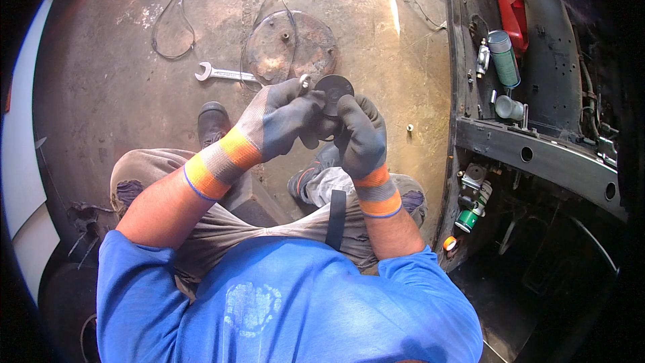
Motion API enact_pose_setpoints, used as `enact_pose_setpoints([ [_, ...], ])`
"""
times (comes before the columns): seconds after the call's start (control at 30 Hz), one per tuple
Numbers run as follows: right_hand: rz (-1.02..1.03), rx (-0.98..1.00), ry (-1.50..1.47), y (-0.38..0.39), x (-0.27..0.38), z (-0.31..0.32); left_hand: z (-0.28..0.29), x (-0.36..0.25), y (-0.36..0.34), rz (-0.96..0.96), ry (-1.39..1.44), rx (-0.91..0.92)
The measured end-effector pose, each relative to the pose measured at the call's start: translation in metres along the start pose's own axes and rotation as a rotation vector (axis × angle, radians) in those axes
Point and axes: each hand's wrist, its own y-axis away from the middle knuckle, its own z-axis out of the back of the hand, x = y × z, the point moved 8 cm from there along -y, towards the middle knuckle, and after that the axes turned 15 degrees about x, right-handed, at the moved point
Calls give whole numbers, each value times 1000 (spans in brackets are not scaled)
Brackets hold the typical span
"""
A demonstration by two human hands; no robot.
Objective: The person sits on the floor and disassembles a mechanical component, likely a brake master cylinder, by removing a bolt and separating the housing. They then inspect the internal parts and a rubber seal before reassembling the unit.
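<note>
Both my hands are raised close together in front of me, in grey-coated work gloves with orange cuffs. My left hand (285, 117) is closed, with a small shiny metal fitting (305, 81) sticking up between its thumb and forefinger. Its fingertips also reach the edge of a black round disc (336, 89). My right hand (363, 131) pinches that disc, thumb on its face. The disc's lower part is hidden behind the fingers. Just beyond my hands, a rusty round metal plate (292, 44) lies on the floor, and an open-ended wrench (225, 74) rests beside it.
Thin dark cables (185, 20) trail over the floor at the far side. A small metal piece (410, 127) lies right of my hands. Along the right runs a dark metal frame (537, 151) bearing a spray can (504, 60), a red plastic container (512, 17) and a green-and-white can (474, 208).
</note>
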Motion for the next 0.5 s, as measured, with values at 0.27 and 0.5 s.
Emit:
enact_pose_setpoints([
  [0.27, 80, -53, -11, 1, 11, -3, 14, 8, -6, -136, 68, -7],
  [0.5, 41, -60, 69, 0, 6, -11, -2, 3, -8, -194, -45, -74],
])
